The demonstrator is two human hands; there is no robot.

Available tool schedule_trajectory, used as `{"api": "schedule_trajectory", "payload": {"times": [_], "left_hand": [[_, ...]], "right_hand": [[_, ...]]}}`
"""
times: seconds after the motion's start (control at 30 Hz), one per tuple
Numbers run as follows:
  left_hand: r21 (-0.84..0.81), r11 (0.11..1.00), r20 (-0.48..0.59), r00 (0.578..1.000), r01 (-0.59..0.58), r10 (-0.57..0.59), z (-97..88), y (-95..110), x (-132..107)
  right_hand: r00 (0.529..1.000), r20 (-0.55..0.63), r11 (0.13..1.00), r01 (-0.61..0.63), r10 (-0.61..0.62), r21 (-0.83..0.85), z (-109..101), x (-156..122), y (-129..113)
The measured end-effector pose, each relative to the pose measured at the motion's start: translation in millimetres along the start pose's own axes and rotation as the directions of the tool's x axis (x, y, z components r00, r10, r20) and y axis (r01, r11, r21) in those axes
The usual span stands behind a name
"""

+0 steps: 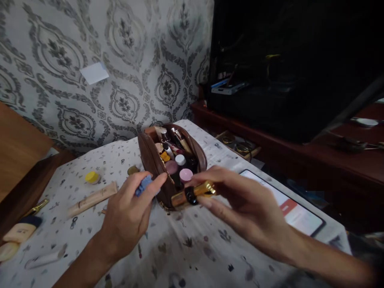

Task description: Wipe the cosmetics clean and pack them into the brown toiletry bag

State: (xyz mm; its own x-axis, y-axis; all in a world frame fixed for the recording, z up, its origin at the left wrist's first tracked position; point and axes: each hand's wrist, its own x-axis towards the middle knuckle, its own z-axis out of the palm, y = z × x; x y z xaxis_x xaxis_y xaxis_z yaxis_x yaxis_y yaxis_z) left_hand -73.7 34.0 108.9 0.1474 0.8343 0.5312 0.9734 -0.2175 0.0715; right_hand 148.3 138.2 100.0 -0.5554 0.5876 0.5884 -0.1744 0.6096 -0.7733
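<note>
Bare cloth (186, 248) near; crammed pouch (150, 160) (open) beyond.

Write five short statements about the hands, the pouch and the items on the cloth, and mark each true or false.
1. The brown zip pouch is open and full of small cosmetics. True.
2. The right hand holds a gold and black tube. True.
3. The left hand is empty. False: it pinches a small blue object.
4. The beige squeeze tube stands upright in the pouch. False: it lies flat on the patterned cloth.
5. The phone with a lit screen lies to the left of the pouch. False: it lies to its right.
</note>
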Motion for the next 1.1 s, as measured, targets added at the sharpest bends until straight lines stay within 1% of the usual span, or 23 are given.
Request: {"api": "schedule_trajectory", "payload": {"times": [0.03, 0.07, 0.1, 0.13, 0.17, 0.2, 0.27, 0.33, 0.43, 0.57, 0.63, 0.7, 0.8, 0.93, 0.97, 1.1], "left_hand": [[0.143, 0.986, 0.001, 0.996, -0.086, 0.087, 2.8, -2.3, 3.5], [0.251, 0.958, 0.014, 0.990, -0.141, 0.142, 5.8, -4.6, 5.5], [0.321, 0.930, 0.030, 0.984, -0.178, 0.178, 8.5, -6.6, 6.3], [0.357, 0.912, 0.041, 0.979, -0.203, 0.202, 10.7, -8.2, 6.2], [0.370, 0.903, 0.044, 0.975, -0.217, 0.216, 12.2, -9.3, 5.6], [0.370, 0.902, 0.041, 0.973, -0.224, 0.225, 13.1, -10.1, 4.9], [0.350, 0.908, 0.029, 0.971, -0.231, 0.236, 13.5, -10.8, 3.9], [0.319, 0.919, 0.015, 0.971, -0.231, 0.238, 13.2, -11.3, 3.1], [0.294, 0.929, -0.005, 0.972, -0.224, 0.235, 13.5, -13.1, 0.1], [0.298, 0.934, 0.010, 0.980, -0.195, 0.201, 15.1, -18.0, -9.0], [0.316, 0.933, 0.000, 0.983, -0.174, 0.183, 15.6, -20.6, -13.4], [0.335, 0.926, 0.007, 0.984, -0.172, 0.180, 15.7, -22.8, -16.2], [0.357, 0.913, 0.033, 0.979, -0.199, 0.201, 16.1, -23.8, -17.5], [0.374, 0.911, 0.004, 0.982, -0.175, 0.187, 17.9, -21.5, -17.6], [0.375, 0.912, 0.000, 0.984, -0.167, 0.180, 18.2, -21.0, -17.8], [0.360, 0.917, 0.028, 0.984, -0.173, 0.175, 17.6, -22.3, -18.6]], "right_hand": [[0.998, -0.063, 0.999, -0.020, 0.017, -0.033, -6.9, 4.6, 0.6], [0.993, -0.117, 0.997, -0.032, 0.024, -0.068, -12.7, 10.1, 1.6], [0.988, -0.155, 0.994, -0.039, 0.022, -0.104, -17.3, 16.8, 3.0], [0.986, -0.166, 0.989, -0.042, 0.019, -0.138, -20.8, 24.7, 5.0], [0.988, -0.152, 0.984, -0.043, 0.016, -0.172, -23.1, 33.6, 7.6], [0.993, -0.113, 0.978, -0.043, 0.020, -0.204, -24.2, 43.3, 10.6], [0.999, 0.010, 0.963, -0.046, 0.050, -0.266, -22.5, 64.4, 18.0], [0.985, 0.147, 0.945, -0.034, 0.086, -0.326, -16.3, 85.0, 26.0], [0.936, 0.324, 0.907, 0.013, 0.136, -0.420, -1.5, 110.2, 36.5], [0.845, 0.480, 0.836, 0.076, 0.234, -0.543, 18.4, 129.8, 47.0], [0.806, 0.536, 0.817, 0.118, 0.253, -0.564, 25.8, 135.5, 51.7], [0.781, 0.568, 0.807, 0.149, 0.259, -0.572, 31.2, 139.7, 56.0], [0.765, 0.578, 0.802, 0.141, 0.284, -0.581, 35.6, 143.4, 61.8], [0.750, 0.592, 0.799, 0.146, 0.296, -0.584, 38.7, 144.0, 67.7], [0.734, 0.610, 0.798, 0.159, 0.298, -0.582, 39.8, 143.6, 68.4], [0.637, 0.700, 0.794, 0.221, 0.322, -0.566, 45.1, 141.9, 68.8]]}}
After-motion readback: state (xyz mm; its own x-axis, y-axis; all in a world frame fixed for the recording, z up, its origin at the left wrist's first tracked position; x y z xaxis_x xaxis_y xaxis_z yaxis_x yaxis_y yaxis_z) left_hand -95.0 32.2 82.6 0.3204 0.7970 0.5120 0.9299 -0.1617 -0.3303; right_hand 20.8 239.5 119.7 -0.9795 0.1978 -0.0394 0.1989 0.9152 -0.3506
